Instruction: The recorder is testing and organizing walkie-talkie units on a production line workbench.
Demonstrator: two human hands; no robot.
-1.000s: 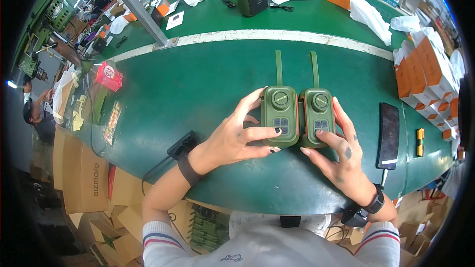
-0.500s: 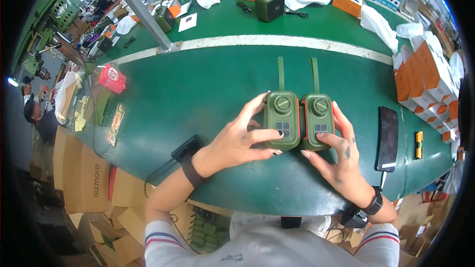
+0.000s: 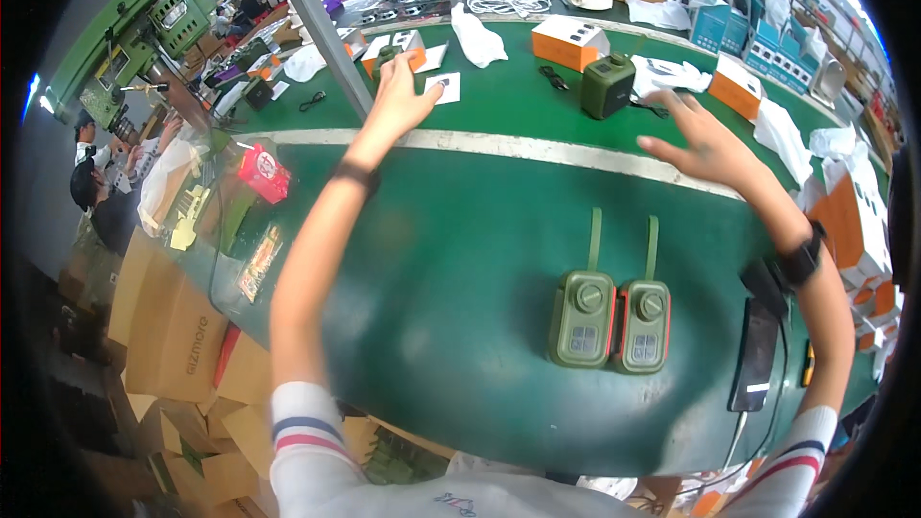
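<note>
Two olive-green portable speakers, the left one [image 3: 582,319] and the right one [image 3: 643,326], stand side by side on the green table. Each has a round knob, a small button pad and a strap stretching away from me. Neither hand touches them. My left hand [image 3: 403,96] reaches to the far left bench, thumb apart from its fingers, over a dark green object [image 3: 387,55] that it mostly covers; whether it touches that is unclear. My right hand [image 3: 705,142] hovers in the air with fingers spread, nearest to a boxy green speaker [image 3: 607,86] on the far bench.
A white ledge [image 3: 518,146] divides the near table from the far bench. Orange-and-white boxes [image 3: 570,42] and white bags stand beyond it. A phone with a cable [image 3: 756,355] lies at right, a red packet [image 3: 263,173] at left. A metal post [image 3: 321,29] rises at the left.
Both hands have let go of the two green speakers and moved up and outward, the left to the far left bench, the right toward the far right. The view has shifted too.
</note>
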